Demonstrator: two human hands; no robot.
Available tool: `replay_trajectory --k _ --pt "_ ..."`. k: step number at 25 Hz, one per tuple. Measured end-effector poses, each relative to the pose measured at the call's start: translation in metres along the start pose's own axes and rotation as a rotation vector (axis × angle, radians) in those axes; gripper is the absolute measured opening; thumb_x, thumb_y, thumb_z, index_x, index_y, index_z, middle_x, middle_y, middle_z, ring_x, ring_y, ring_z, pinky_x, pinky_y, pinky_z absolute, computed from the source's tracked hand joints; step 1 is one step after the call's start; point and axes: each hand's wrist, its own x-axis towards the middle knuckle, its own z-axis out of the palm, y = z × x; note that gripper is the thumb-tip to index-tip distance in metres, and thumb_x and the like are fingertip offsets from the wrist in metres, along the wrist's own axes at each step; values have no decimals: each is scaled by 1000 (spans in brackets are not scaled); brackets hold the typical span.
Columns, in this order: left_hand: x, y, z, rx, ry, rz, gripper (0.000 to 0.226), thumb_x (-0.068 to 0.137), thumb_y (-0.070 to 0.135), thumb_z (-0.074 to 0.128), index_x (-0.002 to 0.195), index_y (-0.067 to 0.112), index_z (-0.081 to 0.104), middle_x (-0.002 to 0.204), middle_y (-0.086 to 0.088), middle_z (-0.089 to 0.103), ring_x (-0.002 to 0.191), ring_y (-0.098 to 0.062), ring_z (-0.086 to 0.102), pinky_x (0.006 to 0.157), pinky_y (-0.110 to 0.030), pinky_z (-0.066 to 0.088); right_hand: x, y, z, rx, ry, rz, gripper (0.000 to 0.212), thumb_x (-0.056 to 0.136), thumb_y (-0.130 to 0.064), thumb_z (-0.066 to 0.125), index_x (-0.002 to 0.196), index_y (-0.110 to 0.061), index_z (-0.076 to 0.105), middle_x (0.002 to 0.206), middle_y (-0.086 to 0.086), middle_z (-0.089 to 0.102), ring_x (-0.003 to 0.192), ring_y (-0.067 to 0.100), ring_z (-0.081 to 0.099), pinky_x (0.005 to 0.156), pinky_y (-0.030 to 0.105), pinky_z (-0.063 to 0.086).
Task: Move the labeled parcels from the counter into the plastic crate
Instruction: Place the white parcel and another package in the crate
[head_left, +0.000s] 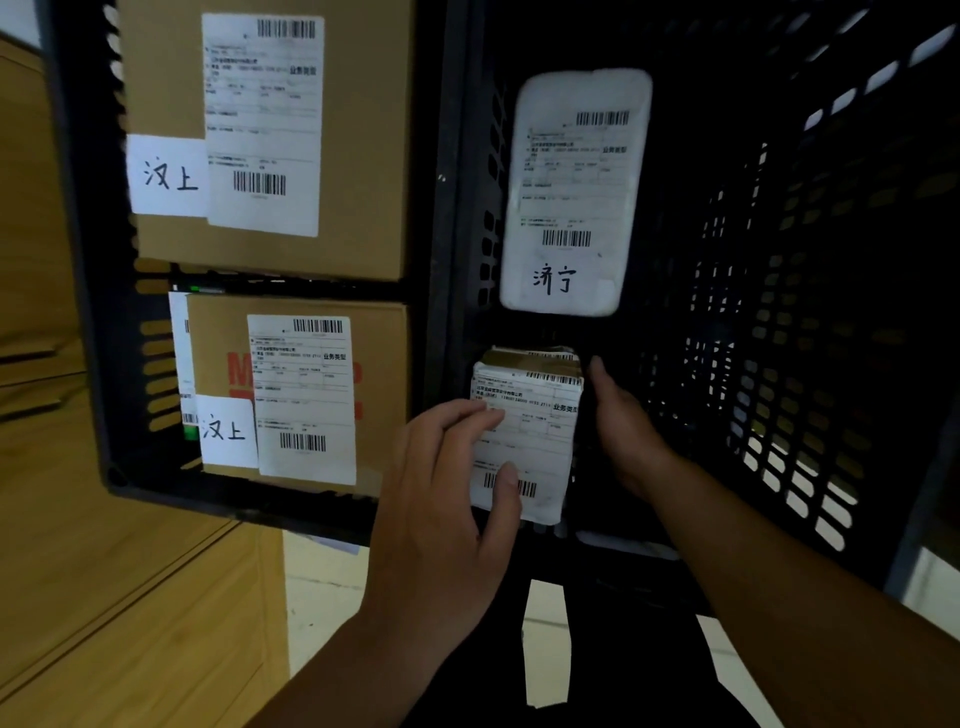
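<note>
Head view, looking down into crates.

Small parcel (540, 431): wrapped in pale plastic with a printed shipping label facing up. It sits low inside the black plastic crate (779, 260), near its front wall, held between the two hands.

Left hand (447, 483): lies over the parcel's left edge. Its fingers (467, 415) rest flat across the label with only a slight bend. The thumb (509, 480) presses on the lower barcode. It presses on top rather than wrapping around.

Right hand (623, 421): set against the parcel's right side, with one digit extended forward along that edge. The rest of the fingers are lost in shadow, so I cannot tell whether they curl under the parcel.

Ahead of both hands, in the same crate: white padded parcel (576, 192) lying flat, label up, with a handwritten mark at its near end. It sits apart from the small parcel, with a dark gap between them.

Out past the left hand: second black crate (78, 260) holding two cardboard boxes. The near box (379, 364) is just beside the left fingers, across the crate walls, and the far box (363, 156) is beyond it. Each carries a printed label and a white handwritten tag.

Further left of that crate: wooden surface (78, 571).
</note>
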Motion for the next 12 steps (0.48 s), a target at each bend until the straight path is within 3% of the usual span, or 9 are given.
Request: replay_trajectory --k 2,5,7,10,12 --pt "0 0 0 -11 0 15 40 96 33 55 134 24 51 135 14 44 129 -4 44 102 -23 42 -4 4 -3 -45 36 -14 60 102 -64 31 135 -26 63 137 1 64 128 20 57 114 44 39" --pt "-2 2 -8 -9 -24 41 39 97 30 56 134 20 52 134 11 45 128 -7 45 102 -24 43 -30 5 -18 -103 151 -34 54 102 -59 39 138 -24 60 135 0 63 114 16 63 100 34 48" --pt "-3 8 -19 -4 -59 61 37 99 27 57 134 19 52 134 9 46 128 -10 46 102 -24 42 -61 -1 -34 -189 212 -73 51 101 -50 49 141 -18 57 139 5 61 119 21 60 103 33 45" --pt "-9 29 -44 78 -69 100 35 99 27 58 132 19 53 132 7 47 123 -11 45 96 -15 33 -129 -26 -62 -400 262 -205 49 99 -37 60 141 -12 55 138 10 62 118 21 59 97 25 40" --pt "-21 52 -63 118 -62 124 33 99 29 57 130 20 53 128 5 49 118 -13 48 90 -17 33 -184 -47 -77 -566 309 -337 51 97 -36 63 141 -12 54 136 9 63 121 23 60 98 26 44"
